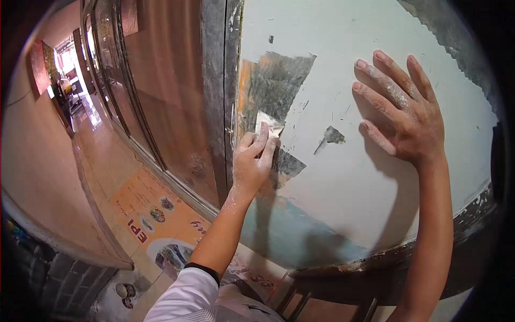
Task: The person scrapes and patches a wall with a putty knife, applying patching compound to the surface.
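Note:
My left hand (254, 161) pinches a small, whitish, dust-covered piece of sandpaper (270, 123) and presses it to the wall panel (332, 48). Beneath it lies a bare grey patch (276, 83) with ragged edges and some orange along its left side. Out to the right, my right hand (405, 107) rests flat on the pale painted surface, fingers spread and powdered white. Between the hands is a smaller grey patch (335, 135). Low on the panel the paint turns bluish green.
A dark frame post (214, 80) borders the panel on the left, beside glass sliding doors (166, 75). An orange printed banner (155, 209) covers part of the floor. Dark metal bars (300, 307) stand low in front of me. At far left a hallway recedes past a low wall (48, 161).

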Demonstrator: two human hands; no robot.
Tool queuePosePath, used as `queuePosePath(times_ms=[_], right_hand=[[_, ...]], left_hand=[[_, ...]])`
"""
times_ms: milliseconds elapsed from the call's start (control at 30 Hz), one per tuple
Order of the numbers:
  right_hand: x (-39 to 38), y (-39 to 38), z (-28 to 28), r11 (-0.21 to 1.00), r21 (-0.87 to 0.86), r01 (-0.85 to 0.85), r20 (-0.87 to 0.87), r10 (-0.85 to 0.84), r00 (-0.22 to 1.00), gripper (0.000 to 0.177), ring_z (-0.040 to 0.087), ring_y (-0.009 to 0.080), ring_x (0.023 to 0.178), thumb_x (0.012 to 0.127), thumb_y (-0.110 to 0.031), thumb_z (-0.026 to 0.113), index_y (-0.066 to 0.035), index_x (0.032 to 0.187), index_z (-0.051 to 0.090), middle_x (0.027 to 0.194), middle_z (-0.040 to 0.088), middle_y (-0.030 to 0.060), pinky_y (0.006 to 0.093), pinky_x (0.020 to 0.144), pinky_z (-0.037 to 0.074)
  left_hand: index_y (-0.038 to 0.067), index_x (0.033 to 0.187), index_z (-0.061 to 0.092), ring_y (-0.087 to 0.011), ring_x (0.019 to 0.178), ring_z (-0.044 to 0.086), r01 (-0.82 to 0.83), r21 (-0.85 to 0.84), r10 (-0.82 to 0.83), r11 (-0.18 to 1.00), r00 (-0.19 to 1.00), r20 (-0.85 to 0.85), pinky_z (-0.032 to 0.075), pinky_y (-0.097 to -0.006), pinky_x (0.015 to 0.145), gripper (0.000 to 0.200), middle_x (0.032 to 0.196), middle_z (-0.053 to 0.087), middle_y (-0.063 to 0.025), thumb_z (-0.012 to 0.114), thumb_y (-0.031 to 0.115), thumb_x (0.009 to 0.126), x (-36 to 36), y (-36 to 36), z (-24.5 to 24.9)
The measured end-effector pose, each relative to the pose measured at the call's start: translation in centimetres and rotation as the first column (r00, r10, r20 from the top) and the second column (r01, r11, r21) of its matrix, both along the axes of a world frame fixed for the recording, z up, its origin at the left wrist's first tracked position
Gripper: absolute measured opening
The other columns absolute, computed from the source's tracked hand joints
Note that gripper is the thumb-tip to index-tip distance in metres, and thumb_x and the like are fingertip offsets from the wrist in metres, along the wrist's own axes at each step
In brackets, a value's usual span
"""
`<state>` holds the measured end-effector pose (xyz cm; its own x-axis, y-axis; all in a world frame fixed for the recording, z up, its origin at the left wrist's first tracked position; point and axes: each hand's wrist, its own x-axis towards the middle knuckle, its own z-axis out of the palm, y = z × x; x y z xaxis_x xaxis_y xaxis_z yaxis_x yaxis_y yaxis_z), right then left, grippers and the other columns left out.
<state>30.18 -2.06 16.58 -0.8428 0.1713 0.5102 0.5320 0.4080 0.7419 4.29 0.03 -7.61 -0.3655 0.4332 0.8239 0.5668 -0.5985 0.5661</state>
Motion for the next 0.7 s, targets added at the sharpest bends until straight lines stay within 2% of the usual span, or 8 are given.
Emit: queuePosePath(times_ms=[100, 267, 333, 400, 567, 700], right_hand=[[0.0, 0.0, -0.2, 1.000, -0.006, 0.018, -0.006, -0.018, 1.000, 0.056, 0.041, 0.0155, 0.153, 0.078, -0.036, 0.082, -0.031, 0.133, 0.069, 0.158, 0.054, -0.0097, 0.0463, 0.136, 0.018], [0.0, 0.0, -0.1, 1.000, -0.003, 0.019, -0.001, -0.019, 1.000, 0.059, 0.041, 0.0146, 0.153, 0.077, -0.038, 0.082, -0.031, 0.134, 0.068, 0.159, 0.054, -0.0106, 0.0458, 0.136, 0.018], [0.0, 0.0, -0.1, 1.000, -0.009, 0.007, -0.010, -0.007, 1.000, 0.058, 0.041, 0.0146, 0.153, 0.077, -0.037, 0.082, -0.031, 0.133, 0.069, 0.158, 0.054, -0.0106, 0.0457, 0.136, 0.018], [0.0, 0.1, -0.1, 1.000, -0.009, 0.013, -0.015, -0.013, 1.000, 0.056, 0.042, 0.0148, 0.153, 0.077, -0.037, 0.082, -0.030, 0.132, 0.070, 0.158, 0.055, -0.0100, 0.0457, 0.136, 0.018], [0.0, 0.2, -0.2, 1.000, -0.007, 0.011, -0.020, -0.011, 1.000, 0.056, 0.041, 0.0144, 0.153, 0.077, -0.038, 0.082, -0.032, 0.132, 0.069, 0.158, 0.054, -0.0118, 0.0449, 0.137, 0.017], [0.1, 0.2, -0.2, 1.000, -0.003, 0.009, -0.018, -0.009, 1.000, 0.058, 0.041, 0.0142, 0.153, 0.078, -0.038, 0.082, -0.033, 0.135, 0.068, 0.158, 0.054, -0.0113, 0.0447, 0.137, 0.016]], left_hand=[[0.000, 0.135, 0.070, -0.0174, 0.067, 0.051, -0.032, 0.016, 0.033, 0.999, 0.999, -0.033, 0.046, -0.0298, 0.064, 0.042, 0.076, 0.054, -0.0100, 0.078, 0.005, 0.094, 0.0, -0.1, 2.1], [0.000, 0.136, 0.069, -0.0176, 0.068, 0.050, 0.010, 0.026, -0.009, 1.000, 1.000, -0.022, 0.045, -0.0303, 0.064, 0.042, 0.076, 0.053, -0.0102, 0.077, 0.008, 0.095, -0.1, 0.3, 1.1], [0.000, 0.136, 0.069, -0.0178, 0.068, 0.050, -0.013, -0.029, 0.013, 0.999, 1.000, -0.018, 0.045, -0.0301, 0.064, 0.042, 0.077, 0.053, -0.0102, 0.077, 0.008, 0.096, 0.2, 0.0, 1.9], [0.000, 0.136, 0.069, -0.0179, 0.068, 0.050, -0.041, -0.028, 0.039, 0.999, 0.998, -0.058, 0.045, -0.0301, 0.065, 0.042, 0.077, 0.053, -0.0103, 0.078, 0.008, 0.095, 0.0, -0.2, 2.7], [-0.001, 0.136, 0.068, -0.0177, 0.068, 0.050, -0.016, -0.018, 0.016, 1.000, 0.999, -0.035, 0.046, -0.0305, 0.065, 0.043, 0.078, 0.054, -0.0104, 0.078, 0.008, 0.095, 0.2, -0.1, 2.0], [-0.002, 0.136, 0.068, -0.0162, 0.068, 0.051, -0.015, -0.027, 0.014, 1.000, 1.000, -0.021, 0.046, -0.0290, 0.065, 0.043, 0.078, 0.055, -0.0101, 0.077, 0.006, 0.095, 0.3, -0.3, 3.5]])
